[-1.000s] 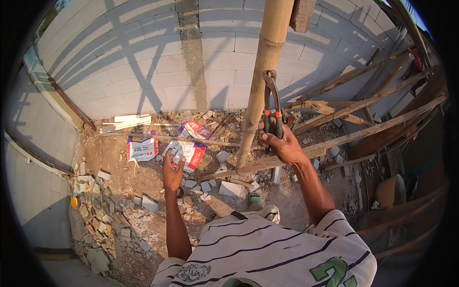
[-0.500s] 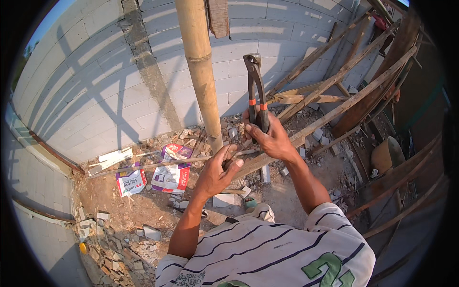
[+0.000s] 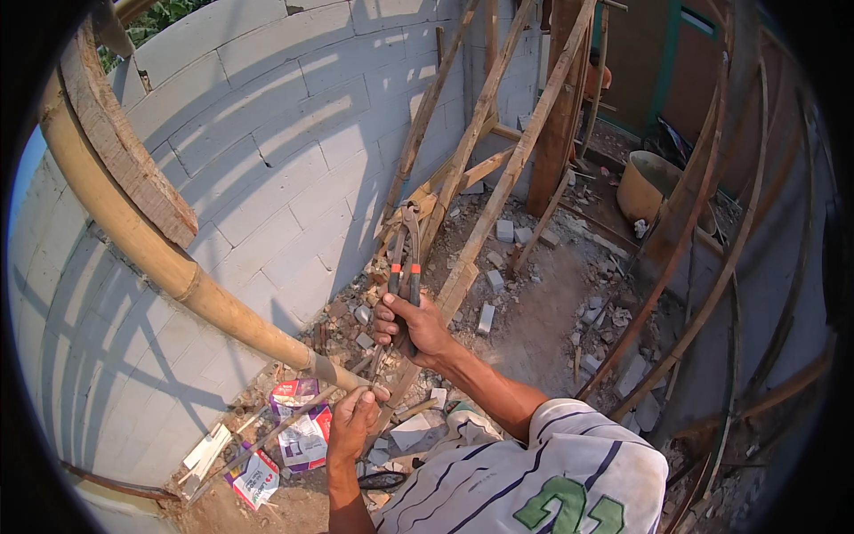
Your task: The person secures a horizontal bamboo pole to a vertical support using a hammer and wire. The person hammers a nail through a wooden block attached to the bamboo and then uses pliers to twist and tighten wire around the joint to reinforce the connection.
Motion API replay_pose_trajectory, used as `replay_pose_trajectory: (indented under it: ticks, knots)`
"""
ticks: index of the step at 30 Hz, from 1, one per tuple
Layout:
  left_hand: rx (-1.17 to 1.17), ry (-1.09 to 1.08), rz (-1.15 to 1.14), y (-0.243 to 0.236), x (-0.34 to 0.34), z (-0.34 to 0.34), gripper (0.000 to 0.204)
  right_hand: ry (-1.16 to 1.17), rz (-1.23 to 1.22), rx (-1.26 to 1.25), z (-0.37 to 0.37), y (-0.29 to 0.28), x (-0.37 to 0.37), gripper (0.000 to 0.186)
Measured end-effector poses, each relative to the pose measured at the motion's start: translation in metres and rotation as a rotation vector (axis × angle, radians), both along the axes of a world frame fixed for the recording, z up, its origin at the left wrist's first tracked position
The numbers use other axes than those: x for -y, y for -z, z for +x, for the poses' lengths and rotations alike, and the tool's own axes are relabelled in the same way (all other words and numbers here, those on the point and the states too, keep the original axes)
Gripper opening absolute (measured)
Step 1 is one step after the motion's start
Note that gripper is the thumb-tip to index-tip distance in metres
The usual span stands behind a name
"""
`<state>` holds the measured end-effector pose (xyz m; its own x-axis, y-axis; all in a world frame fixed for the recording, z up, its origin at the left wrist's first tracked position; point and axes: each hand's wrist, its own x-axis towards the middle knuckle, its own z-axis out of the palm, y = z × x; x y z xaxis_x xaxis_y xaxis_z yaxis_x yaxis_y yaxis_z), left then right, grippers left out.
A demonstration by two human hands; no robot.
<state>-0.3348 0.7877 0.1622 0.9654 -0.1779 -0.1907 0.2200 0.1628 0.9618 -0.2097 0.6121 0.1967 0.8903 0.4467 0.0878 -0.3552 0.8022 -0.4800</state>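
Note:
My right hand (image 3: 416,327) is wrapped round the handles of a pair of end-cutting pincers (image 3: 406,254), dark metal with black grips and orange bands. The pincers' head points up and away from me, and its jaws hold nothing that I can see. Lower and to the left, my left hand (image 3: 352,423) is closed, thumb pressed to the fingers. What it pinches is too small to make out. Just beyond its fingertips is the lower end of a thick bamboo pole (image 3: 231,311); whether they touch I cannot tell.
A rough timber (image 3: 133,160) lies along the bamboo at upper left. Long wooden poles (image 3: 520,160) slant across the middle and right. A grey block wall (image 3: 294,169) stands ahead. Rubble, torn printed bags (image 3: 307,436) and a tan tub (image 3: 648,185) are on the ground.
The view has swung to the right, so the bamboo pole now lies at the left. Both hands appear lower and further left in the picture. My right hand still grips the pincers.

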Motion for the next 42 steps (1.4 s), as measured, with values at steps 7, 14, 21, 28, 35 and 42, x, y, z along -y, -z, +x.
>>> replay_pose_trajectory:
  ticks: [7, 14, 21, 28, 35, 42]
  knots:
    - [-0.147, 0.018, -0.174, 0.011, -0.003, 0.03, 0.025, 0.455, -0.664, 0.294, 0.061, -0.014, 0.046, 0.017]
    - [-0.293, 0.021, -0.243, 0.021, -0.033, 0.061, 0.022, 0.599, -1.513, 0.786, 0.055, -0.022, 0.061, 0.027]
    - [-0.291, 0.044, -0.191, 0.022, -0.051, 0.061, 0.017, -0.019, -1.585, 1.52, 0.043, 0.032, 0.048, 0.035]
    - [0.426, -0.126, 0.641, 0.023, -0.027, -0.008, 0.036, -0.086, -1.415, 0.909, 0.04, 0.035, 0.039, 0.03]
    - [0.212, 0.127, 0.839, 0.054, -0.079, 0.001, 0.04, -0.454, -0.915, 1.518, 0.023, 0.008, 0.039, 0.032]
    - [0.569, -0.198, 1.308, -0.059, -0.04, -0.005, 0.056, 0.039, -1.367, 1.052, 0.092, -0.077, 0.092, 0.019]
